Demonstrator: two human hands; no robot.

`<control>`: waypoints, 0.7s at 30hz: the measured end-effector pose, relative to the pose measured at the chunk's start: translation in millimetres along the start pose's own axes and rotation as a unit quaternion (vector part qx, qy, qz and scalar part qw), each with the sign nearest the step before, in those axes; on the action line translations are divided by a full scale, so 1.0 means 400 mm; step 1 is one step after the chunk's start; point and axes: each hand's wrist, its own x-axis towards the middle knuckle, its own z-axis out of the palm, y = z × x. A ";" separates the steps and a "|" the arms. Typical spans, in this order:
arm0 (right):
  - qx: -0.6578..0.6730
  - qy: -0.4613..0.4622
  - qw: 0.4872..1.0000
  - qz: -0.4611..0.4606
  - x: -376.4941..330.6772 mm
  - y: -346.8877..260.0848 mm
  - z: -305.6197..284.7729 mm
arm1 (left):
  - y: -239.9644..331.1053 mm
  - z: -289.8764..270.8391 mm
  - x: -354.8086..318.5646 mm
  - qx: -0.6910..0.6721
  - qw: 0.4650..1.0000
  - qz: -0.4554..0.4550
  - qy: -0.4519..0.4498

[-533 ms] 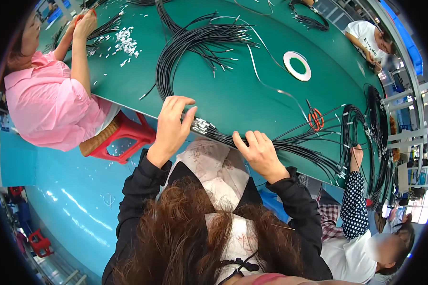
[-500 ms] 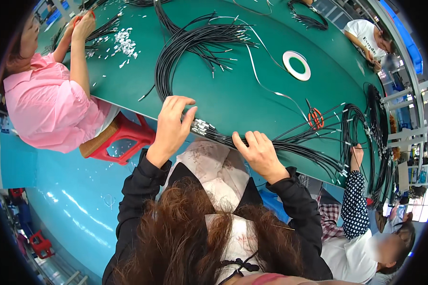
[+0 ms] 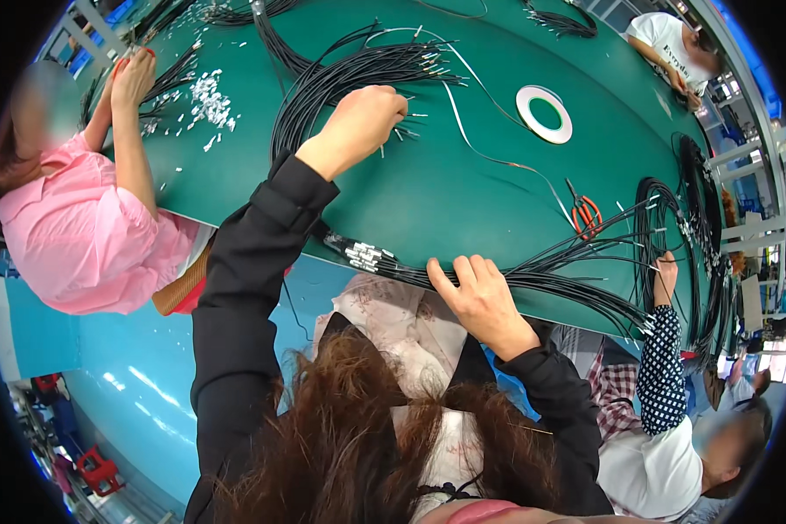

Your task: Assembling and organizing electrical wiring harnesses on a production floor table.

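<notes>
My left hand (image 3: 358, 127) reaches over the far pile of black cables (image 3: 301, 109), its fingers curled together beside several white-tipped ends. Whatever is between those fingertips is hidden. My right hand (image 3: 482, 297) lies over a second bundle of black cables (image 3: 406, 272) along the near table edge, fingers bent round it and thumb to the left. White labels (image 3: 368, 256) cluster on that bundle left of my right hand. The bundle's loose ends fan out to the right. One thin cable hangs below the table edge, left of my lap.
On the green table (image 3: 463, 196) lie a roll of white tape (image 3: 544, 114) with a strip pulled out, and red-handled snips (image 3: 587, 216). White scraps (image 3: 210, 100) are scattered at the far left. Co-workers sit left and right, one's hand (image 3: 665, 272) at more cables.
My left hand has left the labelled bundle and moved away from me to the far cable pile, its fingers now curled. My right hand stays on the near bundle.
</notes>
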 end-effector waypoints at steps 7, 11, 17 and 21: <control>0.004 0.003 1.000 0.015 0.014 0.009 -0.005 | -0.060 0.060 0.020 0.124 0.985 0.030 -0.120; 0.015 0.000 1.000 0.024 0.016 0.010 -0.008 | -0.068 0.056 0.023 0.091 0.988 0.048 -0.114; 0.019 0.006 0.999 0.044 0.013 0.019 -0.010 | -0.058 0.019 0.034 -0.040 0.998 -0.010 -0.044; 0.026 0.025 0.998 0.058 0.034 0.031 -0.018 | -0.040 -0.058 0.009 -0.342 0.915 -0.187 0.101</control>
